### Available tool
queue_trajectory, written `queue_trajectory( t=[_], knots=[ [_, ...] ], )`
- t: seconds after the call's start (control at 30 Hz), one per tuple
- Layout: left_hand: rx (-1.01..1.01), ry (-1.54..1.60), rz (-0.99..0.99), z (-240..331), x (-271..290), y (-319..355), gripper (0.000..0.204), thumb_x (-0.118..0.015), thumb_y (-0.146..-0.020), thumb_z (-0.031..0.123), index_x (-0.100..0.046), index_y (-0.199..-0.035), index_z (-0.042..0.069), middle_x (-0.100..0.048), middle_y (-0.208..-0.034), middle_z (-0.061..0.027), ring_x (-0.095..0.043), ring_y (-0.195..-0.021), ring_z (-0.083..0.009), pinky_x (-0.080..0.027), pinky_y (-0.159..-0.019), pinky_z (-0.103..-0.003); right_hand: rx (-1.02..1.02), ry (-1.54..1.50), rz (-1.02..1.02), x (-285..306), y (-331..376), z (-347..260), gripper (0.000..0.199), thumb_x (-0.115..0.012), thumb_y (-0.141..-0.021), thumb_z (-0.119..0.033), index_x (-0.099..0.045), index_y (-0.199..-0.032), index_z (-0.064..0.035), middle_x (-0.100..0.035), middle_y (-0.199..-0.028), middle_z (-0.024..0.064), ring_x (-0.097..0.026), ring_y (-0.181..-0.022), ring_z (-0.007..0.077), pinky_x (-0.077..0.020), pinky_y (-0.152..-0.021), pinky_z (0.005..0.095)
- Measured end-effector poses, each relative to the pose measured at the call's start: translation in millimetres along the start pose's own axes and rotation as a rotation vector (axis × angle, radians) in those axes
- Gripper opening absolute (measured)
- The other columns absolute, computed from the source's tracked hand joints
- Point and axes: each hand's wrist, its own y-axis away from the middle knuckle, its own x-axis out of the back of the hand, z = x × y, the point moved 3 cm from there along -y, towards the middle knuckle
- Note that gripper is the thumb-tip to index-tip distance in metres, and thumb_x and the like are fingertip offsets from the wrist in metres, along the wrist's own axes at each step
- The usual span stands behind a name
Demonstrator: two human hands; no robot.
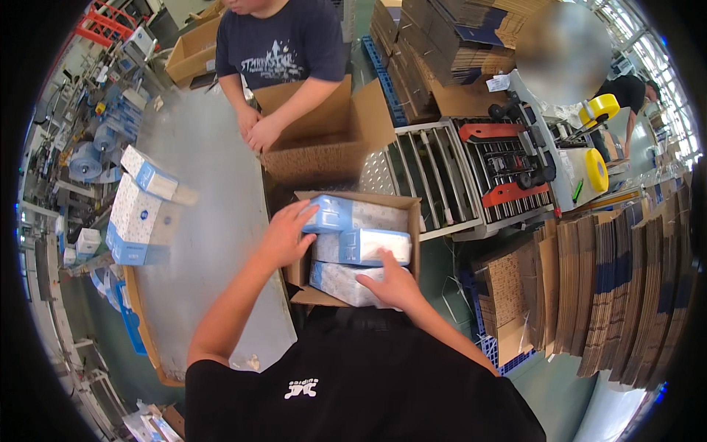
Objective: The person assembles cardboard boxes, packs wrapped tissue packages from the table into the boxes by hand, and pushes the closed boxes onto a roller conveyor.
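Observation:
An open cardboard carton (414, 254) stands in front of me with several blue-and-white wrapped packs in it. My left hand (283, 237) grips the left end of the far pack (331, 214), fingers along its top and thumb at its near side. A middle pack (372, 244) lies just nearer, partly overlapping its neighbours. My right hand (394, 283) rests over the middle pack and the near pack (339, 281), fingers apart and thumb stretched out. Part of the near pack is hidden under that hand.
A grey table (221, 243) at left bears more white-and-blue packs (140, 214). Across from me, a person (283, 51) leans over another open carton (317, 158). To the right are a roller conveyor (434, 173), a taping machine (515, 162) and stacked flat cardboard (604, 280).

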Motion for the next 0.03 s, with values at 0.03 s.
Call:
queue_trajectory(
  t=[0.03],
  knots=[
    [0.013, -0.02, -0.049, 0.1, -0.6, -2.7, 0.069, -0.075, -0.082, 0.022, -0.05, -0.146, 0.011, -0.049, -0.147, -0.0194, -0.047, -0.134, -0.0402, -0.036, -0.115, -0.048, -0.07, 0.009, -0.101, -17.5, -16.9, -6.1, 0.102, -0.077, -0.082, -0.05, -0.029, -0.154, 0.0021, -0.031, -0.161, 0.0251, -0.041, -0.143, 0.0394, -0.0359, -0.116, 0.0452]
  ],
)
